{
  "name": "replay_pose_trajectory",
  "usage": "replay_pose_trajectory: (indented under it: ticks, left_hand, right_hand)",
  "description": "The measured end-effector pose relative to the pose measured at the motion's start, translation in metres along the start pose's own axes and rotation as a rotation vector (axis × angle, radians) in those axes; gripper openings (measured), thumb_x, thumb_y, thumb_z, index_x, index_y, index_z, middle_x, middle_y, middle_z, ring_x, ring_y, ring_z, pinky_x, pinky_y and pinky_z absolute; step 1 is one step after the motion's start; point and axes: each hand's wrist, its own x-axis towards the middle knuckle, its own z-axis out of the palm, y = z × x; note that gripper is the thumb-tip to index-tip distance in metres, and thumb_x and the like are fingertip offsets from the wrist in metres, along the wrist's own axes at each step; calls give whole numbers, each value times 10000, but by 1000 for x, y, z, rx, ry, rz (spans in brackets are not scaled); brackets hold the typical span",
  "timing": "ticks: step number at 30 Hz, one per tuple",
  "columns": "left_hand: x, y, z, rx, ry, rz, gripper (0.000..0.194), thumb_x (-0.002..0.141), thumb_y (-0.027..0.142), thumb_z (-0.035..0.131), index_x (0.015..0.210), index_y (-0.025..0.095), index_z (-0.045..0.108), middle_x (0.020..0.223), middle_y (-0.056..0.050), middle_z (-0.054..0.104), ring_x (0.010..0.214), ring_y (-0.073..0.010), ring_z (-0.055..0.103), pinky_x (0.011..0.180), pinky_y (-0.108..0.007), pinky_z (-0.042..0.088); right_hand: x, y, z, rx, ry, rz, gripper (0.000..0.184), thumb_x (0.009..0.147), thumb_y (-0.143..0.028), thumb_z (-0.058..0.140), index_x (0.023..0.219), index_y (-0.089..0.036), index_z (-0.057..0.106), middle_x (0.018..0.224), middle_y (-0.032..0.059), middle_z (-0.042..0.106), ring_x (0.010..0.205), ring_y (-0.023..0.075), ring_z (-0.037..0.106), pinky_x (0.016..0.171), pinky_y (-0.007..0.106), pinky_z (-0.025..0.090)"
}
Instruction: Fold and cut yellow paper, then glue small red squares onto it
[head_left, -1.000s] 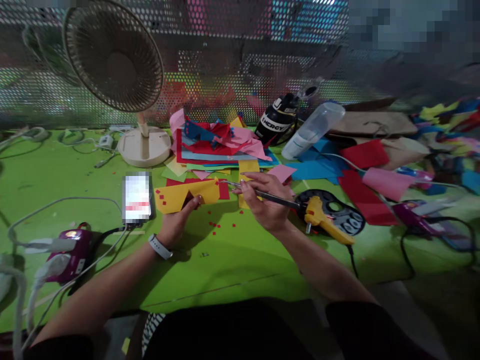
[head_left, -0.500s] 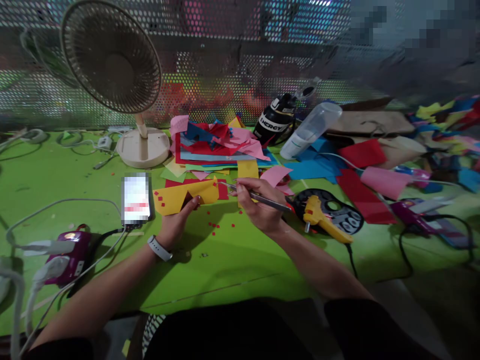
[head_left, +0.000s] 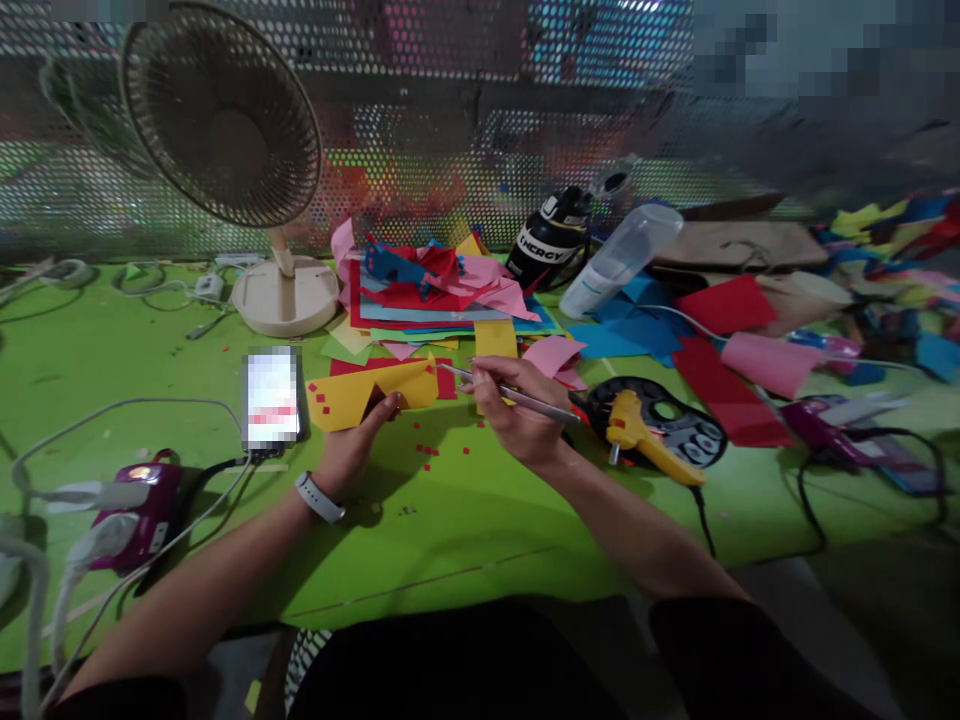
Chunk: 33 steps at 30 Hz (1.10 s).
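My left hand (head_left: 358, 432) is closed on a folded piece of yellow paper (head_left: 345, 392), its thumb pressing on the front. Small red squares (head_left: 323, 410) sit on the paper's left end, and one lies near its right tip. Pinched in my right hand (head_left: 521, 405) are metal tweezers (head_left: 536, 402), their tips close to the paper's right end; I cannot tell whether they touch it. Several loose red bits (head_left: 427, 451) are scattered on the green table (head_left: 480, 540) below the hands. Red paper (head_left: 448, 380) lies behind the yellow piece.
A yellow glue gun (head_left: 634, 435) rests on a black tray (head_left: 694, 420) to the right. Behind are a paper pile (head_left: 450, 290), a black bottle (head_left: 549, 240) and a clear bottle (head_left: 622, 262). At left stand a fan (head_left: 285, 295), a phone (head_left: 271, 398) and a purple power block (head_left: 146, 505) with cables.
Both hands, the yellow paper and the tweezers stay almost where they were. A pink paper flap on the back pile has shifted, showing more of the blue paper beside it.
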Motion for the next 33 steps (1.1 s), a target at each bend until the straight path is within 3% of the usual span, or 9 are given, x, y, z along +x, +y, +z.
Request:
replay_pose_trajectory:
  ticks: [33]
  left_hand:
    - [0,0,-1,15,-26,1,238,816,405,714,746,188,648,747,-6,645,712,-151,601,694,-276,481]
  right_hand:
    - [6,-5,-3,-72,2,-99,123,867,-242,626,955,-253,713,768,-4,758,598,159,708,585,284,587]
